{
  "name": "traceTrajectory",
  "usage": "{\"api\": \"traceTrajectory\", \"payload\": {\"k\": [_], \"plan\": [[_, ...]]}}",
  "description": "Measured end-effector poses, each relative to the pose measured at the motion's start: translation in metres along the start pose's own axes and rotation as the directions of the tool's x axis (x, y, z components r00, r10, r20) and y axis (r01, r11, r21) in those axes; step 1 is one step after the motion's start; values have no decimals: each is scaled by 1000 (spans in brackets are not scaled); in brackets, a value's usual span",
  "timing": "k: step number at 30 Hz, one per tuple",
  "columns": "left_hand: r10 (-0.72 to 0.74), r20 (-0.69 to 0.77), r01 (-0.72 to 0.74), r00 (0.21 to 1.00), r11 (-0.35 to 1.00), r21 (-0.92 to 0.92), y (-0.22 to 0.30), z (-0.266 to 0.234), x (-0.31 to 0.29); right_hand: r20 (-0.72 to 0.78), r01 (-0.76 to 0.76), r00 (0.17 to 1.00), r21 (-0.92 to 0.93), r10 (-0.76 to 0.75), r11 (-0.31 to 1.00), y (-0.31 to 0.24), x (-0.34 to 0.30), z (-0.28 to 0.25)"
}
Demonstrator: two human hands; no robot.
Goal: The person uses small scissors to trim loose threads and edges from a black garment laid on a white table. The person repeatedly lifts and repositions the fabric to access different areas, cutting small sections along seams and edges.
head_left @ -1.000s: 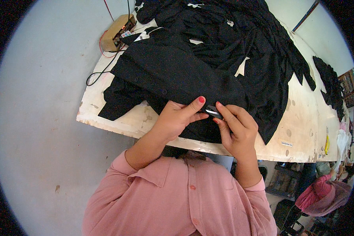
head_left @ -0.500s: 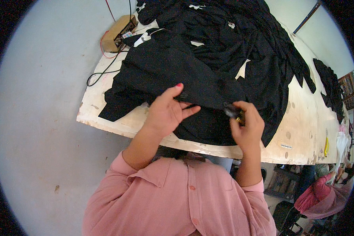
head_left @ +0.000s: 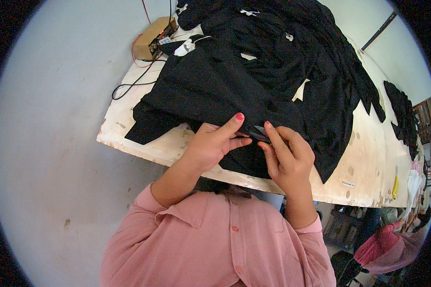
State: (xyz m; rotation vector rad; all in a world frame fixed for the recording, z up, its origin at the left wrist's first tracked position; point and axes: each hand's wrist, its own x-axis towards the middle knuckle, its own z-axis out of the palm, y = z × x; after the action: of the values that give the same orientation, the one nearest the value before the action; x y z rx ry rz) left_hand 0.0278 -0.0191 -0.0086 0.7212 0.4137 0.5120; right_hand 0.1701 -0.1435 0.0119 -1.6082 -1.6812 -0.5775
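Note:
Black cloth (head_left: 210, 81) lies in a wide, rumpled heap over the table, its near edge raised a little between my hands. My left hand (head_left: 209, 146) pinches that edge, thumb on top and fingers beneath. Close on its right, my right hand (head_left: 292, 155) is closed round small thread snips (head_left: 260, 134), whose dark blades point at the pinched cloth. Most of the snips is hidden by my fingers, and whether the blades touch the cloth is hard to make out against the black.
The pale wooden table (head_left: 335, 189) has a chipped near edge. A brown box (head_left: 152, 39) with wires and a black cable stands at the far left by the wall. White scraps (head_left: 300, 90) lie on the cloth. A yellow tool (head_left: 395, 186) and a person in pink (head_left: 383, 246) are at the right.
My right hand has moved left with the snips, up to my left hand. My left thumb has come down onto the cloth edge. The view has shifted slightly.

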Motion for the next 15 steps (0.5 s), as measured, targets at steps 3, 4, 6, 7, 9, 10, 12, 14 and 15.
{"api": "traceTrajectory", "payload": {"k": [3,4,6,7,9,10,12,14,15], "plan": [[-19,-17,19,1000,1000,22,-1,4,-2,-23,33,999,4,-33,999,-1,1,5],[-13,14,13,1000,1000,-1,-2,2,-1,-32,38,999,5,-38,999,-2,2,5],[-1,76,5,997,999,-47,-6,-2,2,-22,46,999,29,-45,999,-2,2,6],[8,97,-2,995,998,-58,-7,-3,2,-17,50,999,44,-50,998,-2,2,6],[26,138,-15,990,997,-79,-9,-3,3,14,20,1000,77,-21,997,-6,4,3],[24,129,-16,991,998,-65,-8,-2,3,29,5,1000,95,-8,995,-8,5,2],[22,110,-18,994,999,-36,-7,0,2,21,-42,999,123,40,992,-10,7,0],[32,58,-33,998,999,16,-6,3,1,21,-70,997,132,68,989,-10,7,0],[39,32,-40,999,998,43,-5,4,0,25,-72,997,129,70,989,-9,6,0]]}}
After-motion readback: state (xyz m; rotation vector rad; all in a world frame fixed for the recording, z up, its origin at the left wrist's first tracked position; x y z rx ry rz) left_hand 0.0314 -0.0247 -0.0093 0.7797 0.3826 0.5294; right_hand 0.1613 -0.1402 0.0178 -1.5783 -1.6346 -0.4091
